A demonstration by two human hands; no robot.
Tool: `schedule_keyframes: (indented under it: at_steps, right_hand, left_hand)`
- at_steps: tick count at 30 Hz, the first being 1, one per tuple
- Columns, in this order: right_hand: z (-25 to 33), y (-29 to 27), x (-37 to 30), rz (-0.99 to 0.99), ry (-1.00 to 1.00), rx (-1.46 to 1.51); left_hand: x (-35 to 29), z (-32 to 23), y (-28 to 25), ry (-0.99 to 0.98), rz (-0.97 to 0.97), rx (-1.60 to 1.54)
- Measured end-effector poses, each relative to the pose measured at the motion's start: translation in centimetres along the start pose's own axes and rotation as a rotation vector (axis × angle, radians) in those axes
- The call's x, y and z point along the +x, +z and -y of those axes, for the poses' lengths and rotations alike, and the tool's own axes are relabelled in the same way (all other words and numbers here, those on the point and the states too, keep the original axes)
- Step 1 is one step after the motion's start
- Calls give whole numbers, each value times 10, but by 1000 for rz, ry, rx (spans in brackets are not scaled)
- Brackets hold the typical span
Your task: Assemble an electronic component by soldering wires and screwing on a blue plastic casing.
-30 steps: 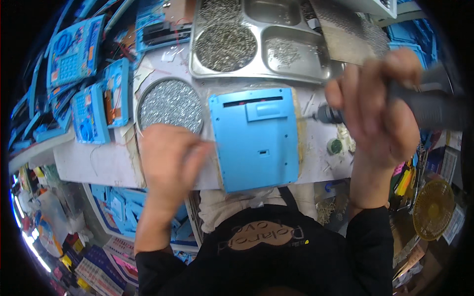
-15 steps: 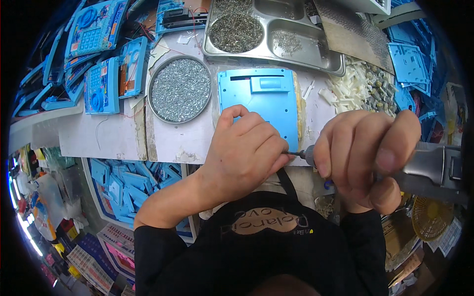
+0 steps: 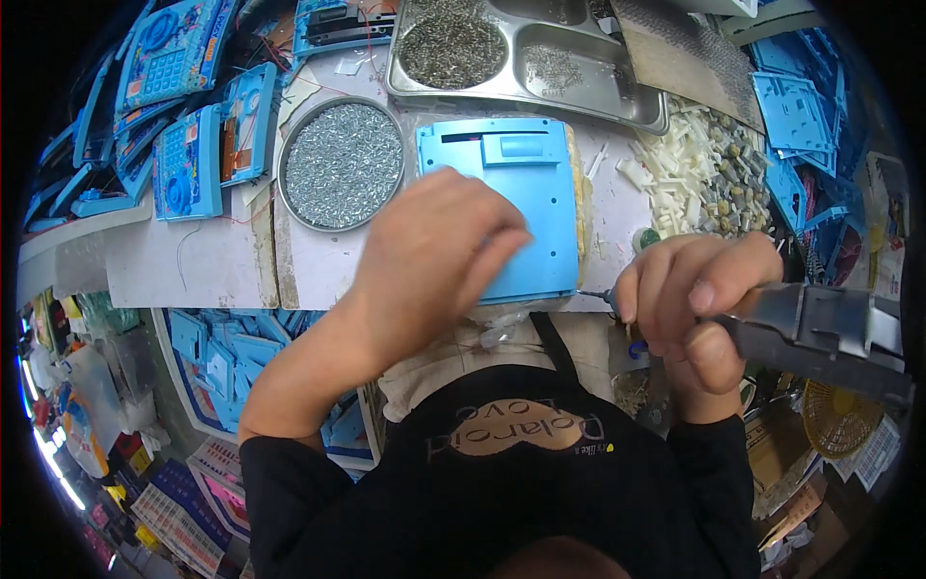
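A light blue plastic back panel (image 3: 526, 183) lies flat on the white worktable, near its front edge. My left hand (image 3: 429, 256) rests palm-down on the panel's lower left part, holding it in place. My right hand (image 3: 694, 309) grips a grey electric screwdriver (image 3: 820, 333) whose thin bit (image 3: 596, 295) points left at the panel's lower right corner. Whether the bit touches the panel is hard to tell.
A round metal dish of small screws (image 3: 342, 164) sits left of the panel. A steel compartment tray (image 3: 526, 53) with screws stands behind it. White plastic parts and small motors (image 3: 694, 174) are heaped at the right. Blue toy housings (image 3: 183, 125) pile up at the left.
My left hand slid up from the panel's lower edge onto its face. The right hand with the screwdriver stays at the lower right corner. The view shifted slightly.
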State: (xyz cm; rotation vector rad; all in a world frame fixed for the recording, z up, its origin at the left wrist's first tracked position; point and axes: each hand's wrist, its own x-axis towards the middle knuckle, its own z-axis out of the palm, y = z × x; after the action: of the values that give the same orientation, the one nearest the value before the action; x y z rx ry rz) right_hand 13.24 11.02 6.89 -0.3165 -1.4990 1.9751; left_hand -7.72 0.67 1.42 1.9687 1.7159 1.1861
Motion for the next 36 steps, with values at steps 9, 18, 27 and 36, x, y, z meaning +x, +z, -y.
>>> schedule_keyframes:
  at_steps: [9, 18, 27, 36]
  right_hand:
    - [-33, -12, -11, 127, -172, -61]
    - [-27, -15, 13, 285, -240, -16]
    - [-55, 1, 29, 271, -369, -164]
    - [-40, -11, 61, 175, -160, -84]
  left_hand:
    - [-20, 5, 16, 91, -50, 99]
    - [-32, 9, 22, -14, 10, 79]
    - [-33, 11, 23, -27, 4, 12]
    - [-36, 14, 23, -38, 12, 7]
